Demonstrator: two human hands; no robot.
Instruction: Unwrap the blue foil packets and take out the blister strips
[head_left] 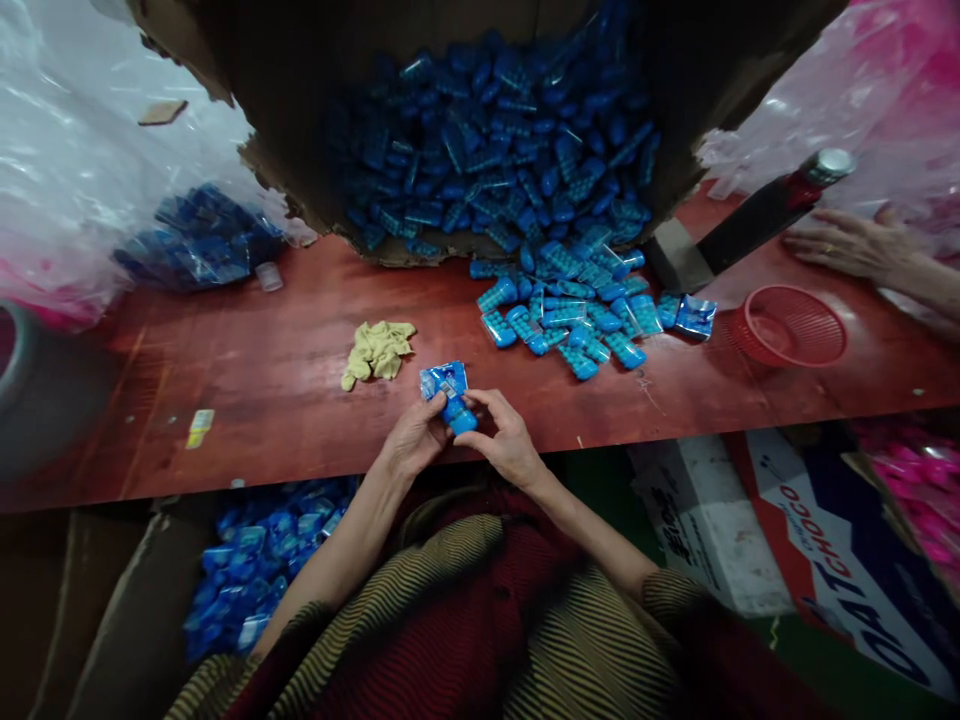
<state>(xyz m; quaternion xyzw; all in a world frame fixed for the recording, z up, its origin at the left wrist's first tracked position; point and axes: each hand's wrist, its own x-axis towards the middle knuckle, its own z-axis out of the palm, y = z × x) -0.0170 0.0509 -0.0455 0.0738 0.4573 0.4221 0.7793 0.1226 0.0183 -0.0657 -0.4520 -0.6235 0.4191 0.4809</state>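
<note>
Near the front edge of the table, my left hand (415, 437) is closed, thumb over a blue printed packet (444, 378) with a picture and a white label on it. A small blue-capped container (462, 420) sits at the packet's lower end, tilted towards me. My right hand (508, 440) pinches this container between thumb and fingers. Whether the container is partly inside the packet, I cannot tell. Left of my hands lies a crumpled pile of pale yellow pieces (377, 352). Beyond my right hand, several similar clear containers with blue beads (566, 312) lie loose.
A torn cardboard box (262, 165) spills containers onto the red table (277, 420). Right stand a dark post with a metal top (765, 215) and a red basket (840, 340). Another person's hand (855, 243) rests near it. A grey bucket (45, 400) stands left; packets fill a box below.
</note>
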